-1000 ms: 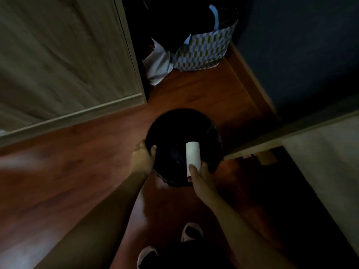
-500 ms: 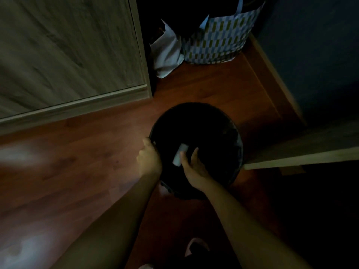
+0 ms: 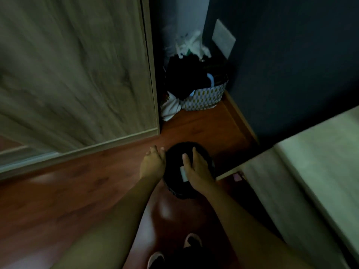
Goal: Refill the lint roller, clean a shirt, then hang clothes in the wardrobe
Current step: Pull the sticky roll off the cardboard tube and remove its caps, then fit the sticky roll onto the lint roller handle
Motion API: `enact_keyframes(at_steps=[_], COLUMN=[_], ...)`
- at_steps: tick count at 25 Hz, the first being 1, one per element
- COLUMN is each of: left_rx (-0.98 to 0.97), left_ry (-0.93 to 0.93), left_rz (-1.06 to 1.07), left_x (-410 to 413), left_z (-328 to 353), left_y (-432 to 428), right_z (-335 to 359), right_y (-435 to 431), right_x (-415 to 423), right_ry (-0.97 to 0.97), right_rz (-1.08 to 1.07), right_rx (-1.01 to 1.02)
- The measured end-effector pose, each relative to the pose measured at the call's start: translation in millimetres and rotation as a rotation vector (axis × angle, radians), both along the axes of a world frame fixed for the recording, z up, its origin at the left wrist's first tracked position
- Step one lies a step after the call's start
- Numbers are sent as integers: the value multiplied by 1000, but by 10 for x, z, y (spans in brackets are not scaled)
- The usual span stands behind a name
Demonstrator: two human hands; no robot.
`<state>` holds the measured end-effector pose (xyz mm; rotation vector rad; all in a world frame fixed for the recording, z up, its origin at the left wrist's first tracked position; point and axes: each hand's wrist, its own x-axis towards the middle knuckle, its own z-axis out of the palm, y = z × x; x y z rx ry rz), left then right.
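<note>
White tube (image 3: 183, 172) now inside bin (image 3: 174, 159)

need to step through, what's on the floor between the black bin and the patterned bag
Nothing: the head view shows bare wooden floor from the black bin to the patterned bag.

The black bin (image 3: 173, 177) stands hemmed in: the wardrobe door (image 3: 77, 74) is behind on its left, pale furniture (image 3: 310, 171) close on its right, and a stuffed patterned bag (image 3: 206, 98) fills the far corner. Bare floor (image 3: 68, 191) lies open leftward.
</note>
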<state>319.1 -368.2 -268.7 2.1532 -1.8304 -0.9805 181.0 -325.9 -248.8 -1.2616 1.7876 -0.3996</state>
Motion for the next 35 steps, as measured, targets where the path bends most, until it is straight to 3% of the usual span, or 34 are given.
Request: enact_keyframes(at_steps=[4, 7, 11, 19, 24, 29, 35], left_rx=[-136, -278, -386, -425, -285, -237, -262], left_ry=[117, 163, 168, 345, 329, 270, 138], left_rz=[-49, -120, -280, -439, -517, -503, -598], left_x=[-141, -433, -926, -2142, -2997, -3555, -3883], left_z=[1396, 2280, 2817, 2786, 2456, 2343, 2209], left_y=[185, 380, 743, 2160, 3196, 3824, 3941], right_z=[1358, 2193, 2707, 2641, 2429, 2291, 2153], right_y=[253, 549, 1102, 3057, 4122, 4510, 4206], right_x=[-88, -374, -1023, -2307, -3260, -4002, -4573], right_ry=[-21, 97, 252, 355, 329, 385, 369], right_rz=[-41, -103, -144, -282, -320, -319, -264], right_rx=[-197, -398, -529, -552, -516, -494, -425])
